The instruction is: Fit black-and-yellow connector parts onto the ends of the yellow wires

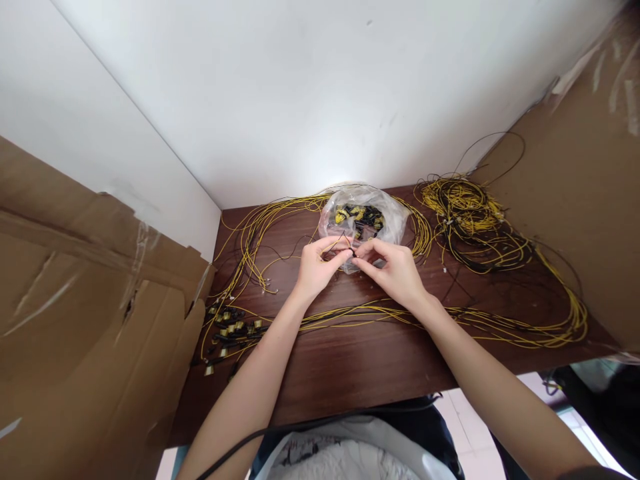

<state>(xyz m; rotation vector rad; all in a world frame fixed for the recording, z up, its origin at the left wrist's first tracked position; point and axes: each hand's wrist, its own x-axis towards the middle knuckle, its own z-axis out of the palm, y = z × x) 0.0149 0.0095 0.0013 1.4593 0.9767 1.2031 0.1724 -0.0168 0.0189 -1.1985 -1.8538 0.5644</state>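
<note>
Over the middle of a dark wooden table, my left hand and my right hand meet fingertip to fingertip. Both pinch a thin dark wire with a small part where the fingertips join. Just behind them lies a clear plastic bag holding several small black and yellow parts. Yellow wires run across the table under my wrists.
A tangled coil of yellow and black wires lies at the back right. A cluster of finished black and gold pieces sits at the left. Cardboard panels flank both sides; a white wall stands behind.
</note>
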